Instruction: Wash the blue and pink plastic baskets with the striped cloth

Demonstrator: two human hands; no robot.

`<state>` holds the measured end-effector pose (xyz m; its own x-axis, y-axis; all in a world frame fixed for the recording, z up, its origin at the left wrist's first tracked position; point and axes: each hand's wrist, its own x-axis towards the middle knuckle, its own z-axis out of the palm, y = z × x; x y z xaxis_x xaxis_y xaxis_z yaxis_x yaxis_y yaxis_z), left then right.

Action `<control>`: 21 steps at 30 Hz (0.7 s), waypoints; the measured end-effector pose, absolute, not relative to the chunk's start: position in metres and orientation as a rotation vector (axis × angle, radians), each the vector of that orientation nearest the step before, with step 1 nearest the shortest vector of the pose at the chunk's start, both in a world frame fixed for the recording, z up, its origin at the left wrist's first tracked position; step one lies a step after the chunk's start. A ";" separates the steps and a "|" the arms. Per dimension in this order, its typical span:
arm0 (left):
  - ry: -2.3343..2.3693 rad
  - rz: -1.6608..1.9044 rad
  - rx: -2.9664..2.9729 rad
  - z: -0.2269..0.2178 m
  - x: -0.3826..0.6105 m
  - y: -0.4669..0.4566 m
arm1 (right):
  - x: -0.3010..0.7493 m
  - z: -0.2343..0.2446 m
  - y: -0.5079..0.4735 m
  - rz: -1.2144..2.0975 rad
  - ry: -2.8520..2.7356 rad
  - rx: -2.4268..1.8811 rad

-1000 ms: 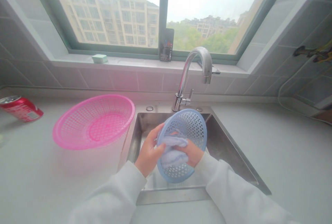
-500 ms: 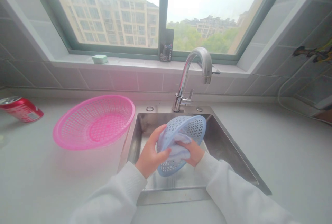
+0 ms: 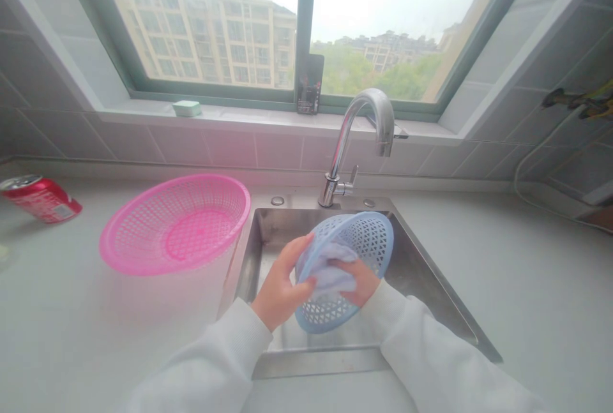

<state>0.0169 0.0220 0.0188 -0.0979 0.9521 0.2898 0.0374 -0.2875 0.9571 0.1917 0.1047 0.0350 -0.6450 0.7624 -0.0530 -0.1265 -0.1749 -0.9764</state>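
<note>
Gripping the blue basket [image 3: 371, 240] by its rim, the left hand [image 3: 283, 290] holds it tilted. The right hand [image 3: 363, 282] clasps a pale cloth [image 3: 331, 277] inside it; the sink [image 3: 320, 362] lies beneath both grips.

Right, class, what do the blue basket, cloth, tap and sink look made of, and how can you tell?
Blue basket: probably plastic, satin-looking, moulded with regular triangular holes.
Cloth: soft fabric, fibre unclear; it bunches into folds.
Tap: metal, likely chrome-plated, with mirror-like highlights.
Sink: likely stainless steel, grey with a duller sheen.
</note>
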 end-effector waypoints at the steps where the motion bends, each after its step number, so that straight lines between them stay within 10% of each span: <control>1: 1.145 1.512 1.376 0.018 0.017 0.022 | 0.192 0.034 0.104 1.793 -1.620 -0.759; 21: 1.315 1.536 1.393 0.020 0.018 0.025 | 0.188 0.031 0.100 1.821 -1.540 -0.772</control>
